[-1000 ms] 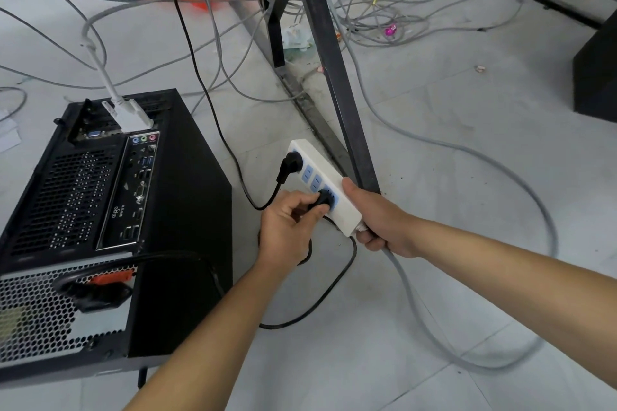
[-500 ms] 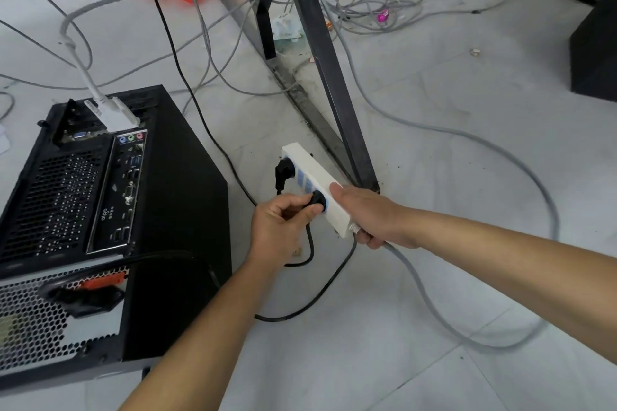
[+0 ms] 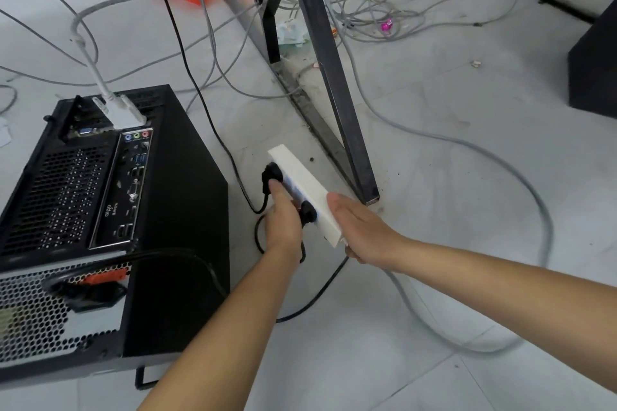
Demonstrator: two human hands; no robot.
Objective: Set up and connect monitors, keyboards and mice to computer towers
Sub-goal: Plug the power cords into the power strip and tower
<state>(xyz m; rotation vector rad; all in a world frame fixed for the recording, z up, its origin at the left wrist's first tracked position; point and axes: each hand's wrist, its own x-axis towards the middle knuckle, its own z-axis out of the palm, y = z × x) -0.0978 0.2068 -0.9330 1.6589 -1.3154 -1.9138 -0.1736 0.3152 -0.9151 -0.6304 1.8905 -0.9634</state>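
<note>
- The power strip (image 3: 302, 183) is held tilted, just beside the foot of the black table leg (image 3: 334, 83).
- Its near end is gripped by the right hand (image 3: 362, 230), thumb laid along the top and fingers curled beneath.
- The far plug (image 3: 272, 173) is pressed by the outstretched forefinger of the left hand (image 3: 283, 223); the near plug (image 3: 307, 213) sits beside the knuckles.
- The computer tower (image 3: 173, 210) is seen left of the strip, back panel showing.

Bright, flat light over pale tiled floor (image 3: 467, 177); shadows soft, faint. White power strip (image 3: 314, 190) near centre borders on overexposure. Black computer tower (image 3: 187, 227) at 9 o'clock swallows detail. Wide-angle bowing at frame edges; cables (image 3: 364, 7) at 12 o'clock soft.
</note>
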